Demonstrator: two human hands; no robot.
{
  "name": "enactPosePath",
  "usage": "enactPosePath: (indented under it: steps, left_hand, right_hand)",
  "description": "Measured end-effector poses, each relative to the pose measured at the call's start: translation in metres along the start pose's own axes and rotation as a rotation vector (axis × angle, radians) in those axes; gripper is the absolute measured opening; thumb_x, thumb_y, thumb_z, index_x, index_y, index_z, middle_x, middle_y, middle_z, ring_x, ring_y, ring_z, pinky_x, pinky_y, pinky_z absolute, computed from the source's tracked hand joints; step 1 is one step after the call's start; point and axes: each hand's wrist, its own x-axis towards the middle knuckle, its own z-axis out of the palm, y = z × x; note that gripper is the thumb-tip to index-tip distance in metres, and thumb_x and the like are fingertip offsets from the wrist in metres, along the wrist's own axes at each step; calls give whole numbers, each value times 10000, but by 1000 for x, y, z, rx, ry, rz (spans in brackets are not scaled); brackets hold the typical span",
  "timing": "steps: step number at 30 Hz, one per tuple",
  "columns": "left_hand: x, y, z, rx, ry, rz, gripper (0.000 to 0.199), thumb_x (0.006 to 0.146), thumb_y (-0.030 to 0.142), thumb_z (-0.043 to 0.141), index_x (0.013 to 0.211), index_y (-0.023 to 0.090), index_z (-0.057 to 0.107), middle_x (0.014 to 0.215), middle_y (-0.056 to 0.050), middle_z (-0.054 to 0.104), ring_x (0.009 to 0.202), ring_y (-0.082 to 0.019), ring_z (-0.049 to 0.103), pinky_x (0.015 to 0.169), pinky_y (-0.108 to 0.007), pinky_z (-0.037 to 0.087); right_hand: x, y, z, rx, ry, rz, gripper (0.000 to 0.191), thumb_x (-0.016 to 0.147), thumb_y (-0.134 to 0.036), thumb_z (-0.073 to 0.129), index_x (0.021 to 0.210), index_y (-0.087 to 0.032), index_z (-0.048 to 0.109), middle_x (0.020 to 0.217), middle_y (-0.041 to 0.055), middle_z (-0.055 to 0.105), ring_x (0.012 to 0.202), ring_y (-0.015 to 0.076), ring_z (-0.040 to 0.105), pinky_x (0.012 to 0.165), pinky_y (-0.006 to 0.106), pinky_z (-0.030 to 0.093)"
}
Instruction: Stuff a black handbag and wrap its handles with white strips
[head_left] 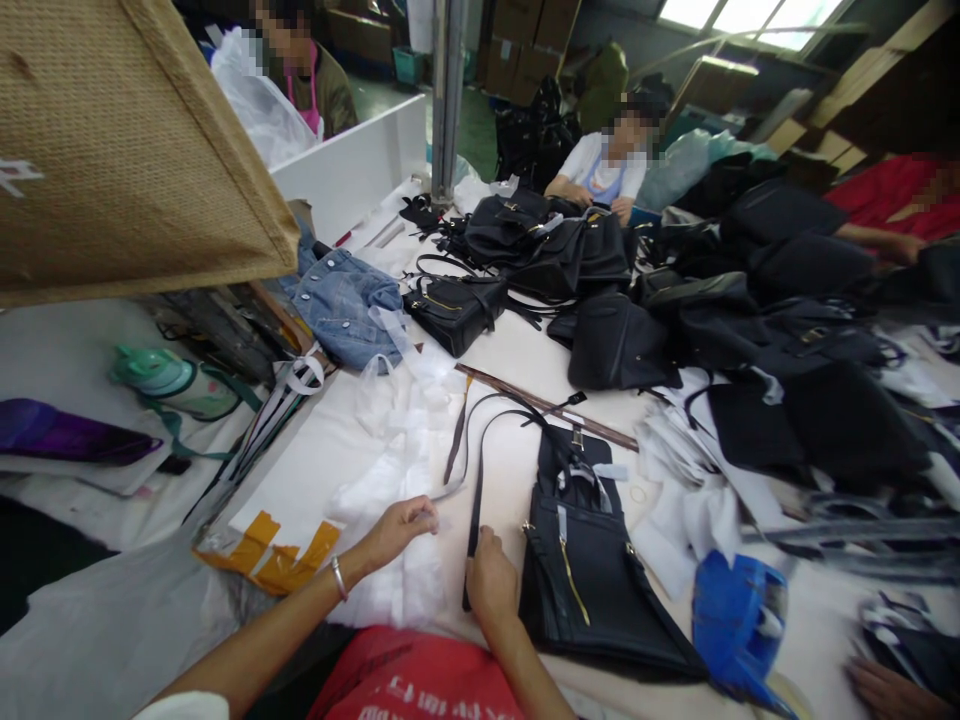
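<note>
A black leather bag (581, 570) with a gold-coloured zip lies flat in front of me. Two thin black straps (480, 425) loop from its top toward my hands. My left hand (405, 528), a silver bangle on its wrist, is closed in a pinch at the end of one strap, over white wrapping sheets (397, 480). Against the bag's left side, my right hand (493, 578) is closed around the other strap, which runs down along the table; its fingertips are partly hidden.
Several black bags (562, 245) are heaped across the table. A denim item (349, 305) lies at the back left, near a green bottle (176, 380). White paper (686, 480) and a blue object (739, 610) are on the right. Co-workers sit beyond; another person's hand (885, 690) shows bottom right.
</note>
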Motion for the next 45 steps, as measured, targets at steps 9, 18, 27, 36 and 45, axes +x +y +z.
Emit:
enactPosePath:
  steps: [9,18,27,36,45]
  left_hand:
    - [-1,-5,-3,-31,-6,19,160,774,318,604,830,170,622,765,3,623,787,-170,564,763,-279,415]
    - [-1,-6,-5,-38,14,-34,204,758,368,623,822,174,615,755,-5,650,777,-180,585,757,-289,421]
    - [0,-7,-6,-82,15,-37,196,763,357,628,831,175,603,752,-5,663,759,-168,594,748,-282,420]
    - [0,-5,-3,-90,19,-2,153,788,307,617,860,174,594,770,-4,668,773,-166,594,760,-285,414]
    - [3,-10,7,-76,119,16,222,700,225,678,888,178,569,784,18,619,772,-157,583,724,-270,428]
  right_hand:
    - [14,11,5,794,-52,155,170,708,-207,590,871,-158,588,668,45,648,668,224,655,609,298,496]
    - [25,-7,-56,1657,-1,120,360,655,-404,783,824,-188,549,674,-44,560,680,149,650,718,325,572]
    - [26,-13,-57,1588,7,59,315,692,-397,750,816,-184,553,694,-43,553,670,139,646,717,315,559]
    - [25,-16,-55,1603,-65,94,289,690,-392,737,798,-209,540,681,-57,530,670,144,637,717,332,557]
    - [28,-16,-45,1663,-57,150,342,636,-402,790,750,-205,535,653,-55,544,641,119,602,641,249,522]
